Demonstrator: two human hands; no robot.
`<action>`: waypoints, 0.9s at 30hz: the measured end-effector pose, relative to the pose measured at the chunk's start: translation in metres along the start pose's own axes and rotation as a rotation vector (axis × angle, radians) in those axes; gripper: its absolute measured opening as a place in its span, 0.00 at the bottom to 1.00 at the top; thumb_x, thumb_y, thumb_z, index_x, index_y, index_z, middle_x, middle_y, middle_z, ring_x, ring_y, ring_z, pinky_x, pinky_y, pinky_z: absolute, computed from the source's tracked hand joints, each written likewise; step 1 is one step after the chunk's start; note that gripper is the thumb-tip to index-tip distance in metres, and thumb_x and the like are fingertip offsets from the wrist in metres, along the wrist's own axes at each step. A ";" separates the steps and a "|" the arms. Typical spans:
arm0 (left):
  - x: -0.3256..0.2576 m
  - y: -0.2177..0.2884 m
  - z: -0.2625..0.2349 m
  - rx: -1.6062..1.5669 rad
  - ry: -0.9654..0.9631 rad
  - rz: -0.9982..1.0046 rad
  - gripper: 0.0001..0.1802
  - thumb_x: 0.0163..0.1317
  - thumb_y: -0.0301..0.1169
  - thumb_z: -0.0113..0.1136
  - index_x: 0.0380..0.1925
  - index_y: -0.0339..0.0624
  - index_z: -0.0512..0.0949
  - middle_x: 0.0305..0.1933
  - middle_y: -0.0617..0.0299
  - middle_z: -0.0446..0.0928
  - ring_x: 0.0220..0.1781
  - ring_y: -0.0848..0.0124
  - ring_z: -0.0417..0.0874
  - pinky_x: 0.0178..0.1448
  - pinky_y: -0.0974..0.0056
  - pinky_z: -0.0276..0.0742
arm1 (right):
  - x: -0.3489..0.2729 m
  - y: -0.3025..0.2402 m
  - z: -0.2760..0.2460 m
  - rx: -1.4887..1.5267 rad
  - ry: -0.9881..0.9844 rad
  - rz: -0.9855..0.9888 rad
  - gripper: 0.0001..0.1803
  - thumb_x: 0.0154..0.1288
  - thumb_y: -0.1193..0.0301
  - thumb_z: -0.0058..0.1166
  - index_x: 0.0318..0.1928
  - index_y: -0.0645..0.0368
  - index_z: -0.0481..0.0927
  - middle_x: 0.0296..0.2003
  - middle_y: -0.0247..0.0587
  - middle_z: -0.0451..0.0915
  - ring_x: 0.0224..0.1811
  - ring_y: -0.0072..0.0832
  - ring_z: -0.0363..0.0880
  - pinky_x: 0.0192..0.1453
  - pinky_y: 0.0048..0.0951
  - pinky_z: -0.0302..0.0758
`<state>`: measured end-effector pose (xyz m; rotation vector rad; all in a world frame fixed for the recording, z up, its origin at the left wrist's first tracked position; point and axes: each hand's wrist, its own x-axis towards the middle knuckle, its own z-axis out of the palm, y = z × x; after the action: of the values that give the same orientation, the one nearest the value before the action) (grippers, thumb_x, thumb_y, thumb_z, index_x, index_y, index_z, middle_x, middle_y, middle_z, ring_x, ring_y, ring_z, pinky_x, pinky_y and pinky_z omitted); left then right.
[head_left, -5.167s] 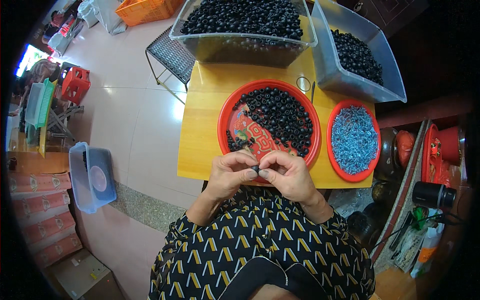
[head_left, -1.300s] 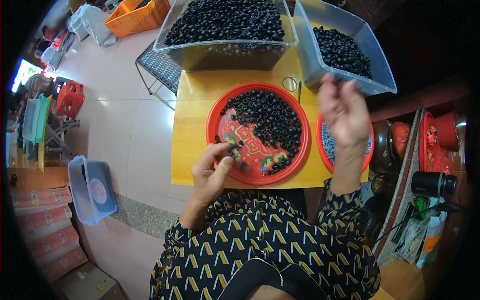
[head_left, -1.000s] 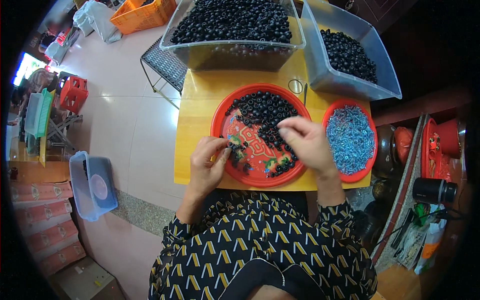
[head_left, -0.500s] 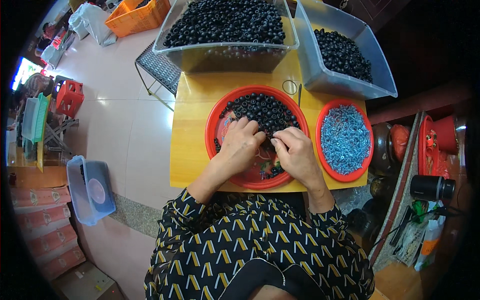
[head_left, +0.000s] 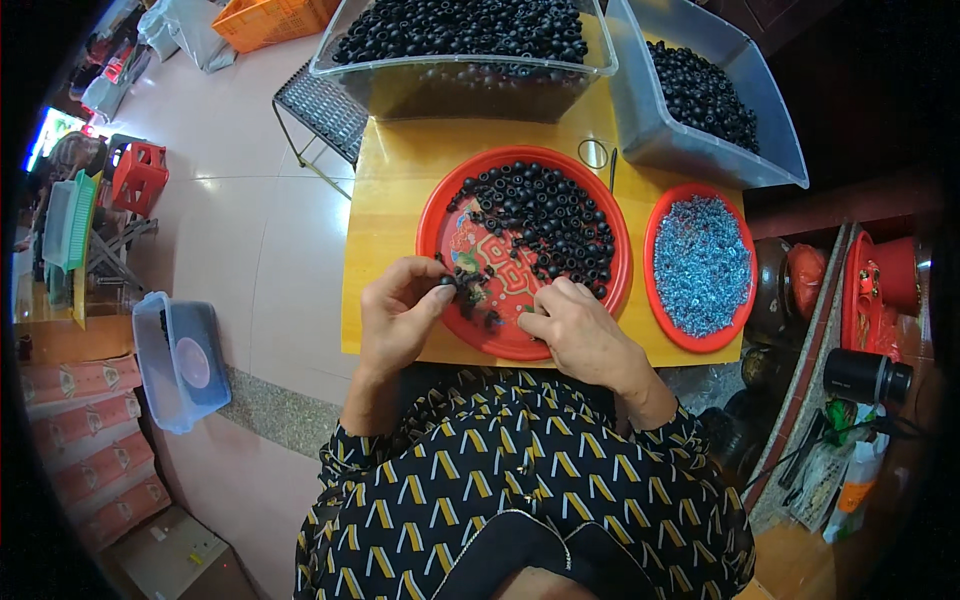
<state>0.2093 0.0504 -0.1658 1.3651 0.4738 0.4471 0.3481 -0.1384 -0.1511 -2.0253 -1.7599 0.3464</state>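
Observation:
A round red tray [head_left: 424, 240] with a printed pattern holds a heap of small black hollow pieces [head_left: 545, 210] along its far and right sides, and a smaller scatter near its left front rim. My left hand [head_left: 398, 315] is at that left rim, thumb and forefinger pinched on a small black piece [head_left: 447, 282]. Over the tray's right front, my right hand [head_left: 580, 330] has its fingers pressed together; whatever they may hold is hidden. To the right, a smaller red tray [head_left: 652, 262] is full of tiny shiny bluish pieces [head_left: 703, 265].
Two clear plastic bins [head_left: 480, 90] [head_left: 690, 145] of black pieces stand at the far side of the yellow table [head_left: 385, 190]. A thin ring [head_left: 592, 153] and a slim dark tool [head_left: 613, 170] lie near them. A stool [head_left: 320, 108] stands left; a dark bottle [head_left: 866, 378] lies right.
My left hand has moved from the tray's middle to its left front rim, apart from my right hand. My right hand has shifted slightly down and left. The whole view has shifted slightly.

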 end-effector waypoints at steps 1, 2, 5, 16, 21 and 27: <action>-0.003 0.002 -0.003 -0.009 0.007 0.004 0.10 0.56 0.16 0.57 0.39 0.30 0.75 0.37 0.62 0.78 0.40 0.76 0.79 0.47 0.72 0.75 | 0.001 -0.001 -0.001 -0.006 -0.042 0.000 0.10 0.50 0.77 0.50 0.35 0.59 0.79 0.31 0.41 0.70 0.39 0.37 0.69 0.44 0.35 0.68; -0.004 0.002 -0.003 -0.009 0.011 0.006 0.10 0.56 0.16 0.57 0.39 0.30 0.75 0.37 0.62 0.78 0.40 0.76 0.79 0.47 0.72 0.75 | 0.002 -0.003 -0.002 -0.006 -0.043 -0.004 0.10 0.50 0.77 0.50 0.35 0.59 0.79 0.31 0.41 0.70 0.39 0.37 0.69 0.44 0.35 0.68; -0.008 -0.004 -0.006 -0.081 0.033 0.046 0.13 0.55 0.19 0.60 0.42 0.31 0.76 0.37 0.59 0.79 0.36 0.74 0.79 0.42 0.70 0.76 | 0.005 -0.006 -0.003 -0.067 -0.102 -0.034 0.06 0.52 0.73 0.48 0.29 0.58 0.78 0.31 0.42 0.70 0.40 0.36 0.69 0.45 0.36 0.67; -0.014 -0.006 0.009 -0.515 -0.165 -0.231 0.12 0.57 0.24 0.60 0.41 0.34 0.77 0.38 0.54 0.79 0.35 0.69 0.80 0.35 0.70 0.75 | 0.005 -0.009 0.003 -0.147 -0.126 0.021 0.07 0.50 0.77 0.48 0.33 0.62 0.71 0.31 0.46 0.71 0.39 0.39 0.71 0.43 0.37 0.70; -0.015 -0.010 0.011 -0.585 -0.219 -0.229 0.12 0.56 0.23 0.60 0.42 0.35 0.77 0.36 0.54 0.78 0.35 0.68 0.78 0.38 0.68 0.74 | 0.014 -0.005 -0.005 0.112 0.083 -0.008 0.11 0.48 0.82 0.51 0.35 0.64 0.74 0.31 0.45 0.72 0.36 0.38 0.72 0.42 0.36 0.70; -0.015 -0.016 0.017 -0.752 -0.286 -0.188 0.12 0.58 0.21 0.58 0.43 0.35 0.76 0.37 0.57 0.78 0.35 0.71 0.79 0.39 0.69 0.76 | 0.021 -0.026 -0.011 0.794 0.341 0.157 0.09 0.52 0.84 0.56 0.36 0.65 0.78 0.33 0.43 0.77 0.35 0.30 0.77 0.39 0.26 0.73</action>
<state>0.2068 0.0258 -0.1780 0.6324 0.1591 0.2281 0.3339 -0.1164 -0.1273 -1.5177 -1.0217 0.5936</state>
